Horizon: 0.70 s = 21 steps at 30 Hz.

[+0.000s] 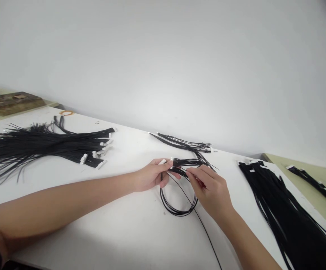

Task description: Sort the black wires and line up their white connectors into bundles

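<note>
Blk wires [186, 162] w/ white conn. [172, 162] gripped in L hand [151, 175]; R hand [212, 184] pinching wires close by, above white table [118, 225].

No readable lettering, small dark marks [97, 122] on the white table [118, 228] — too tiny to decipher

This looks like a workshop for wiring. A broad white desk [118, 228] against a bare wall [163, 67] carries a big pile of black wires [47, 144] with white plugs [84, 159] at the left, a thick bunch of similar wires [300, 221] at the right and looped wires [177, 215] between; a worn, stained block [14, 104] sits far left
</note>
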Each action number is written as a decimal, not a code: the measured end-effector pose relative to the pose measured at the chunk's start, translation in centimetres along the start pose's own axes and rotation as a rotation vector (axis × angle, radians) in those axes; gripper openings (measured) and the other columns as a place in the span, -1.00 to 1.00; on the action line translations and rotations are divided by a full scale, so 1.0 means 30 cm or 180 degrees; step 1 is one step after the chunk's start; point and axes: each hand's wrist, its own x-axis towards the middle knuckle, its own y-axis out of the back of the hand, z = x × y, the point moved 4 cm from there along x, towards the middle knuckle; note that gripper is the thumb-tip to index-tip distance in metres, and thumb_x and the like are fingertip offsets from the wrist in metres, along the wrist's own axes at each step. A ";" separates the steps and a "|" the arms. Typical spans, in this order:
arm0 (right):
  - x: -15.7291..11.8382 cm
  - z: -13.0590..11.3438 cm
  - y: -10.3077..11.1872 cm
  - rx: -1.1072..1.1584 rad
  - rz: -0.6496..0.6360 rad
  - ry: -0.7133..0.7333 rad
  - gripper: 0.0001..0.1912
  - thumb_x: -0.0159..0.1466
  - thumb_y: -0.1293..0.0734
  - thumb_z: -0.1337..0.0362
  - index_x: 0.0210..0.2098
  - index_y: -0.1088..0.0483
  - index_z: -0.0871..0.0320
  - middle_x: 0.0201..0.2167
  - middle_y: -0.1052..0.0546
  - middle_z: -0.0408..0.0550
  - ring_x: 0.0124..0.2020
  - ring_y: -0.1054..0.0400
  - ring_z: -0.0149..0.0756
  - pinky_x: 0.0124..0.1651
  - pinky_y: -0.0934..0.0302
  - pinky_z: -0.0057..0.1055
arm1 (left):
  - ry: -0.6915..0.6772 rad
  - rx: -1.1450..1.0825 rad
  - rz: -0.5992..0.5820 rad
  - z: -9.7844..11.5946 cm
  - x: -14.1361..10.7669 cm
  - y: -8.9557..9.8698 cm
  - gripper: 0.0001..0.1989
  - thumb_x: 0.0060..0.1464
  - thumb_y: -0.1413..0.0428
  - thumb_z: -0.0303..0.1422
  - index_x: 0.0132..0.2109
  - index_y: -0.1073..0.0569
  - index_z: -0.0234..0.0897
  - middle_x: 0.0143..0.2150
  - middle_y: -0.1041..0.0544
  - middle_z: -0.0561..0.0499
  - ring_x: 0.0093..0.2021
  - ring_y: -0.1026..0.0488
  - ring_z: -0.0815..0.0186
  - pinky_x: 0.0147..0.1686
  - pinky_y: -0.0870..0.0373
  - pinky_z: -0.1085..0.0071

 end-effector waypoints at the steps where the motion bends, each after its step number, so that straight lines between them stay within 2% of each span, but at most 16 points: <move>1: 0.004 -0.003 0.006 -0.0060 0.0046 0.0017 -0.88 0.24 -0.25 0.38 -0.27 -0.42 0.13 -0.54 -0.35 -0.16 -0.59 -0.11 -0.52 -0.52 -0.12 -0.55 | 0.0019 -0.0025 0.0020 0.001 0.000 -0.001 -0.73 0.12 -0.05 -0.18 -0.25 -0.36 -0.36 -0.32 -0.55 -0.10 -0.73 -0.20 0.57 -0.63 -0.02 0.48; 5: 0.025 -0.012 0.052 -0.0238 0.0502 -0.0182 -0.79 0.23 -0.26 0.35 -0.13 -0.37 0.14 -0.32 -0.43 -0.04 -0.36 -0.29 -0.39 -0.36 -0.24 -0.47 | 0.0056 -0.0310 0.0176 0.002 0.003 0.011 -0.70 0.13 -0.03 -0.15 -0.19 -0.38 -0.33 -0.26 -0.54 -0.06 -0.74 -0.18 0.59 -0.66 0.00 0.50; 8: 0.030 0.008 0.084 -0.0172 0.0640 -0.0991 -0.75 0.25 -0.22 0.23 -0.09 -0.28 0.15 -0.16 -0.39 0.05 -0.26 -0.30 -0.29 -0.35 -0.26 -0.39 | -0.0015 -0.0610 0.0335 0.002 0.008 0.029 -0.69 0.13 -0.02 -0.15 -0.14 -0.40 -0.30 -0.20 -0.53 -0.05 -0.73 -0.14 0.61 -0.67 0.00 0.51; 10: 0.019 0.036 0.080 -0.0112 0.0271 -0.1765 -0.76 0.27 -0.17 0.15 -0.13 -0.24 0.12 -0.18 -0.40 0.03 -0.29 -0.30 -0.27 -0.39 -0.23 -0.36 | -0.0006 -0.0765 0.0435 0.000 0.009 0.039 -0.70 0.13 -0.02 -0.16 -0.14 -0.40 -0.30 -0.18 -0.53 -0.04 -0.72 -0.14 0.61 -0.66 -0.02 0.51; 12: -0.001 0.058 0.047 0.0043 -0.0529 -0.2375 -0.78 0.27 -0.12 0.11 -0.21 -0.26 0.09 -0.28 -0.42 -0.03 -0.38 -0.30 -0.28 -0.43 -0.17 -0.36 | 0.0034 -0.0894 0.0524 -0.001 0.008 0.044 -0.71 0.12 -0.03 -0.16 -0.14 -0.40 -0.28 -0.16 -0.53 -0.04 -0.71 -0.15 0.60 -0.66 -0.04 0.51; 15: -0.032 0.060 -0.016 0.0587 -0.1726 -0.2689 -0.73 0.26 -0.11 0.07 -0.38 -0.29 0.10 -0.45 -0.38 -0.10 -0.50 -0.21 -0.35 -0.49 -0.07 -0.41 | 0.0086 -0.0983 0.0604 0.003 0.004 0.045 -0.71 0.11 -0.04 -0.16 -0.14 -0.39 -0.27 -0.17 -0.53 -0.03 -0.72 -0.11 0.60 -0.67 -0.01 0.51; 17: -0.039 0.048 -0.039 0.1102 -0.2094 -0.2771 -0.71 0.24 -0.14 0.06 -0.42 -0.29 0.12 -0.50 -0.33 -0.14 -0.53 -0.13 -0.40 -0.51 -0.01 -0.45 | 0.0130 -0.0972 0.0631 0.008 0.001 0.041 -0.70 0.11 -0.04 -0.16 -0.11 -0.39 -0.27 -0.23 -0.54 -0.03 -0.73 -0.09 0.59 -0.68 0.02 0.50; 21: -0.026 0.019 -0.027 0.2073 -0.2275 -0.3064 -0.74 0.21 -0.23 0.07 -0.23 -0.28 0.11 -0.56 -0.26 -0.22 -0.55 -0.05 -0.47 -0.49 0.06 -0.49 | 0.0254 -0.0930 0.0678 0.019 -0.005 0.029 -0.66 0.14 0.00 -0.16 -0.08 -0.40 -0.32 -0.47 -0.51 0.00 -0.72 -0.08 0.54 -0.68 0.04 0.48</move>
